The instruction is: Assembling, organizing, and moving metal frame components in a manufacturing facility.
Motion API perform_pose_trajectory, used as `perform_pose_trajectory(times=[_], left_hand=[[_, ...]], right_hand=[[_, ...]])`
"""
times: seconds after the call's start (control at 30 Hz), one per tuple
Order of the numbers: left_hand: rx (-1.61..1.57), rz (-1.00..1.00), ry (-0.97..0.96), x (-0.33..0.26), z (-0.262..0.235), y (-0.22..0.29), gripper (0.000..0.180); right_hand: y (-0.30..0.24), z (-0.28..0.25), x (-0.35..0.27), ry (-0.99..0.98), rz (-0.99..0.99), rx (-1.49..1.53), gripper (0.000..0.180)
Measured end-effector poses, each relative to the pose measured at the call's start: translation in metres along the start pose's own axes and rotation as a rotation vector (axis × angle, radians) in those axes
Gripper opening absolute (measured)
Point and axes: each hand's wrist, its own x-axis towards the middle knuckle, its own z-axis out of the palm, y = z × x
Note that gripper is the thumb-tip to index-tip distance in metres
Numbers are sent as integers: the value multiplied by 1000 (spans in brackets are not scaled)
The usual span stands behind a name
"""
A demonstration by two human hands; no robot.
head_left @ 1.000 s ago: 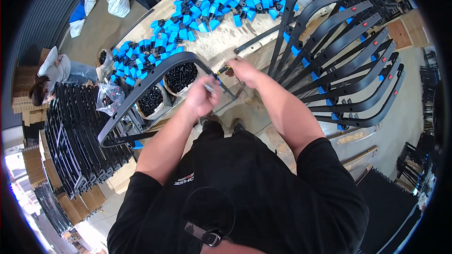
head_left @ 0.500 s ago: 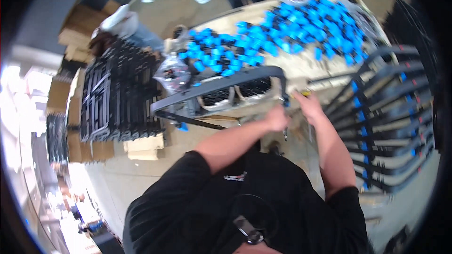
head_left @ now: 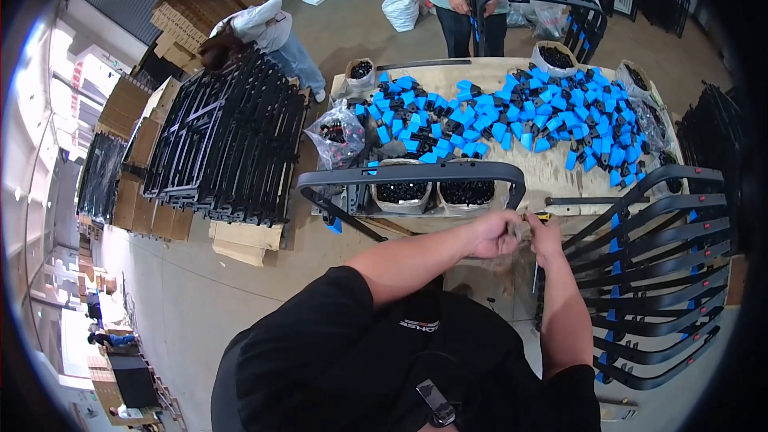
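grips screwdriver (head_left: pixel 543 216) in right hand (head_left: pixel 546 239), pointing toward six o'clock; best steady black frame (head_left: pixel 412 173); cannot tell grip of left hand (head_left: pixel 494 234).

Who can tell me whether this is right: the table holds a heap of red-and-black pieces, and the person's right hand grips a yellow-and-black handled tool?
Not quite: the pieces' colour is wrong. The head view shows blue-and-black pieces heaped on the table, while the right hand grips a yellow-and-black handled tool.
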Motion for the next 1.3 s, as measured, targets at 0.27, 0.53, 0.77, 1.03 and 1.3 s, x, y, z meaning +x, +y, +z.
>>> perform_pose_trajectory(times=[0.27, 0.53, 0.77, 1.03, 1.3], left_hand=[[1158, 89, 630, 1, 29, -32, 30], [1924, 401, 1068, 20, -22, -48, 19], [1005, 263, 342, -4, 12, -36, 20], [681, 191, 320, 9, 11, -23, 21], [1554, 63, 773, 2, 41, -53, 44]], right_hand=[[-11, 6, -15, 88, -70, 2, 34], [-22, 15, -24, 41, -33, -38, 36], [-4, 8, -12, 98, -172, -12, 44], [-15, 3, -16, 44, -66, -16, 46], [5, -5, -8, 138, -97, -11, 38]])
